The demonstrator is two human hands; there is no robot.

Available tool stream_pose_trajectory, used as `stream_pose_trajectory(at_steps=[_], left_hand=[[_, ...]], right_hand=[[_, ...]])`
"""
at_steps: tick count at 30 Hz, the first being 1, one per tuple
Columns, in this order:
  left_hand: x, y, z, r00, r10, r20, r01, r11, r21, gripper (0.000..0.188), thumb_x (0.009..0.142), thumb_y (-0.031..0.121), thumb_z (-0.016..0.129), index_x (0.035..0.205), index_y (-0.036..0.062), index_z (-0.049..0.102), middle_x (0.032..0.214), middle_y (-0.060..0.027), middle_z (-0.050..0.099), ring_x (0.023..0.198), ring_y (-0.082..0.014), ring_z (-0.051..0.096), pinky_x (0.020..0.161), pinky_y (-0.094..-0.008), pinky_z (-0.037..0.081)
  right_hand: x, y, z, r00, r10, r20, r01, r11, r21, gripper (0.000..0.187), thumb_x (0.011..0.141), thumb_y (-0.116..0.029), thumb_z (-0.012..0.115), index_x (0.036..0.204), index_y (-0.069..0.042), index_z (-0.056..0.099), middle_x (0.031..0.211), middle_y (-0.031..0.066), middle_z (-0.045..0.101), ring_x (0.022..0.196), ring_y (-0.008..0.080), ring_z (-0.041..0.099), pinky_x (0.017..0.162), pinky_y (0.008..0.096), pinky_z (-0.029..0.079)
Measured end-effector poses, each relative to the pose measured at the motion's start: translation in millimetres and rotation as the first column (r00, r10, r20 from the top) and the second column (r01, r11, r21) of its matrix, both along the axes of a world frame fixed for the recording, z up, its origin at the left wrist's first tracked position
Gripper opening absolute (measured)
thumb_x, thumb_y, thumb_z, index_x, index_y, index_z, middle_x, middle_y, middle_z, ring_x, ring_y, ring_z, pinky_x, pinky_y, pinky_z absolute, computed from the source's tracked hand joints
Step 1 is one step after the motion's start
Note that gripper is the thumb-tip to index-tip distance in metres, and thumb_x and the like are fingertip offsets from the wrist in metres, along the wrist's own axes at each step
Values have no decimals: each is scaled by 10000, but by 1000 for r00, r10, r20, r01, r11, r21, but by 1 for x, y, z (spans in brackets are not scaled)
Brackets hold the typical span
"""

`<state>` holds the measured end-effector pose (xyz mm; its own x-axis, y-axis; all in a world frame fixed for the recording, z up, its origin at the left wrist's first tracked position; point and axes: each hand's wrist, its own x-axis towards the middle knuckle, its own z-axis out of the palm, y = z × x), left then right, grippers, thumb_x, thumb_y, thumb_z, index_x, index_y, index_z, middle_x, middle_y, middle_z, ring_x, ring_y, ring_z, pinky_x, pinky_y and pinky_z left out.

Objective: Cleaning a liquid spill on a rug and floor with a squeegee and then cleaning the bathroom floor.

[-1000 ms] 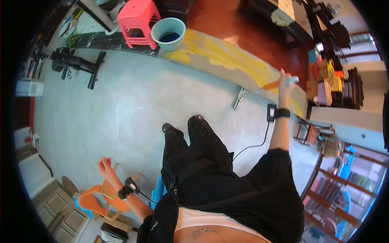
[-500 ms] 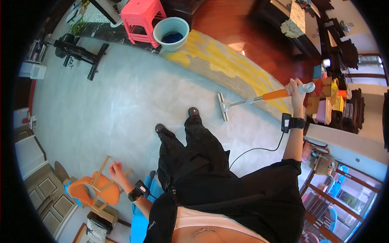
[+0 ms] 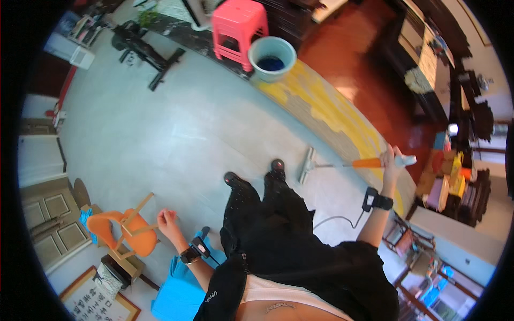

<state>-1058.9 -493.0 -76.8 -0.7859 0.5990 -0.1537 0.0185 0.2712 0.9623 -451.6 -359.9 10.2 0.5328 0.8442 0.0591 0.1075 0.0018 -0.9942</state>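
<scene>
My right hand point(image 3: 390, 159) is wrapped round the orange and pale grey handle of a mop point(image 3: 367, 163) on my right. Its wide silvery head point(image 3: 307, 166) rests on the pale floor, just ahead and to the right of my shoes. Hanging low on the left, my left hand point(image 3: 168, 220) has its fingers loosely curled, with nothing seen in them. Beside that hand, an orange chair point(image 3: 140, 235) with wooden legs lies tipped over on a support.
A pale bucket point(image 3: 272, 59) with dark blue inside stands by a pink stool point(image 3: 239, 27) at the far side. A yellow and grey mat point(image 3: 334, 109) borders the reddish wood floor. Black exercise equipment point(image 3: 147, 53) stands far left; a blue-covered piece point(image 3: 182, 283) is near left.
The view has swung left, so the room sits further right. My right hand, still on the mop, is lower in the picture, and the mop head's angle has turned slightly.
</scene>
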Motion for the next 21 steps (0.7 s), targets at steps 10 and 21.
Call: stream_pose_trajectory(at_steps=[10, 21], left_hand=[[-120, -15, -4, 967, 253, -14, -251, 965, 70, 127, 802, 136, 501, 832, 13, 504, 681, -47, 534, 622, -111, 527, 581, -228, 443], [-233, -41, -32, 813, 574, 100, -583, 795, 168, 108, 808, 104, 497, 821, -2, 482, 686, -58, 525, 600, -104, 524, 552, -220, 448]], right_hand=[[-194, 85, -65, 947, 227, 229, -187, 965, -184, 181, 779, -130, 556, 678, -91, 411, 489, -28, 383, 394, 65, 396, 363, 211, 304], [-343, 153, -183, 789, 407, 461, -219, 886, -409, 378, 709, -218, 614, 976, 13, 481, 939, 162, 540, 856, 252, 528, 744, 350, 418]])
